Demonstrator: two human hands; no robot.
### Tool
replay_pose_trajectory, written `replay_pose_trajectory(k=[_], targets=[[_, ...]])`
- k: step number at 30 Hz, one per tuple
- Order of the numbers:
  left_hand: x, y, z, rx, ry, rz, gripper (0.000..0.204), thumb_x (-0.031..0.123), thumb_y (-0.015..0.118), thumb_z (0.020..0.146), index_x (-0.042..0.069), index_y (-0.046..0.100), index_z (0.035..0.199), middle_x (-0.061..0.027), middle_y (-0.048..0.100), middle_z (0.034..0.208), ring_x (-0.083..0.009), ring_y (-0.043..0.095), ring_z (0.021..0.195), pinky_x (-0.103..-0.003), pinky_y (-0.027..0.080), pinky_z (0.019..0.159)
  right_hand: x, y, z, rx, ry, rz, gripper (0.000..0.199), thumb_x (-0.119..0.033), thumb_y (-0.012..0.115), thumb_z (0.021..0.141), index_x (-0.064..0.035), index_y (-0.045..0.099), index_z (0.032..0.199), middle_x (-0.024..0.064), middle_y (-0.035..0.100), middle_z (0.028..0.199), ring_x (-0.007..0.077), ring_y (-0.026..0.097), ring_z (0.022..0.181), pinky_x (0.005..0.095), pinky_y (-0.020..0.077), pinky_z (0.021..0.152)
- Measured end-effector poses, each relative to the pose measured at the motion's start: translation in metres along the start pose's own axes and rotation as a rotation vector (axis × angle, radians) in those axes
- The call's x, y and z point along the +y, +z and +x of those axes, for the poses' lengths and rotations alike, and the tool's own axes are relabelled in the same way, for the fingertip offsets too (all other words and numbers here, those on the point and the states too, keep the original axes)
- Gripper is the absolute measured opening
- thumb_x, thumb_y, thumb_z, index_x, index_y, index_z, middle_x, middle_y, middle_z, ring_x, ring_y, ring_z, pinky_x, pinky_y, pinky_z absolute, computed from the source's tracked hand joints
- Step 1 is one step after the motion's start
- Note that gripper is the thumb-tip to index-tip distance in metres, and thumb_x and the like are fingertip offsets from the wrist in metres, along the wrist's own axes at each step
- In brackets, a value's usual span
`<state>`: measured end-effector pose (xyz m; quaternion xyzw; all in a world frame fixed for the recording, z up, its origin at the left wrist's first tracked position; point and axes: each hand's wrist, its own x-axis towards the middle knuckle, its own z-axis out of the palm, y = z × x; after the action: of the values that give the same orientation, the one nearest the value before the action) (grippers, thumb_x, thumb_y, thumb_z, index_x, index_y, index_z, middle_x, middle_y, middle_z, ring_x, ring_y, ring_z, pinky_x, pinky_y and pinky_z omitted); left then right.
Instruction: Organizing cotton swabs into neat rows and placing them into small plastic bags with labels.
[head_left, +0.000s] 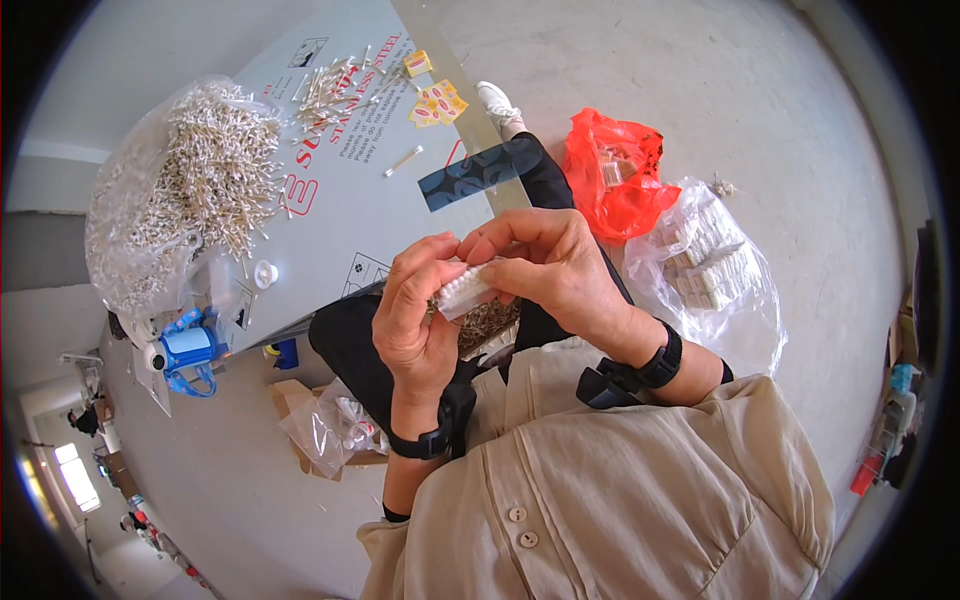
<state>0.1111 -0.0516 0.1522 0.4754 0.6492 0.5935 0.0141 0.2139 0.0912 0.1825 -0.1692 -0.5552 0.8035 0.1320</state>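
Over my lap I hold a small bundle of cotton swabs, white tips up, in what looks like a clear plastic sleeve. My left hand is closed around its left side, thumb and fingers pressed to it. From the right, my right hand pinches the upper edge with thumb and forefinger. The fingers partly hide the bundle. Below it, more loose swabs show between my legs; what they lie in is mostly covered.
On the table are a big clear bag of loose swabs, yellow-and-white cards, a dark translucent strip and a blue jug. A red bag and a clear bag of packed swabs lie on the floor right; a cardboard box stands below.
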Motion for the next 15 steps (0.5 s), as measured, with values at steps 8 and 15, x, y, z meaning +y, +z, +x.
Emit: replay_pose_trajectory(k=[8,15], targets=[[0.004,0.002,-0.002,0.012,-0.086,-0.090,0.026,0.018,0.073,0.089,0.001,0.062,0.106,-0.0162,0.067,0.111,-0.0230,0.064,0.101,-0.034,0.050,0.090,-0.004,0.000,0.003,-0.016,0.008,-0.037,0.012,0.000,0.061,0.085,0.0047,0.070,0.092,0.0058,0.071,0.094,0.0064,0.064,0.075,0.0200,0.0517,0.065],[0.005,0.001,0.005,0.094,-0.188,-0.254,0.025,0.007,0.074,0.085,-0.001,0.062,0.106,-0.0126,0.065,0.109,-0.0212,0.063,0.104,-0.031,0.048,0.091,0.006,-0.012,0.003,-0.274,-0.131,0.100,0.024,0.004,0.066,0.087,0.0032,0.064,0.111,0.0039,0.065,0.100,0.0064,0.062,0.083,0.0201,0.0511,0.070]])
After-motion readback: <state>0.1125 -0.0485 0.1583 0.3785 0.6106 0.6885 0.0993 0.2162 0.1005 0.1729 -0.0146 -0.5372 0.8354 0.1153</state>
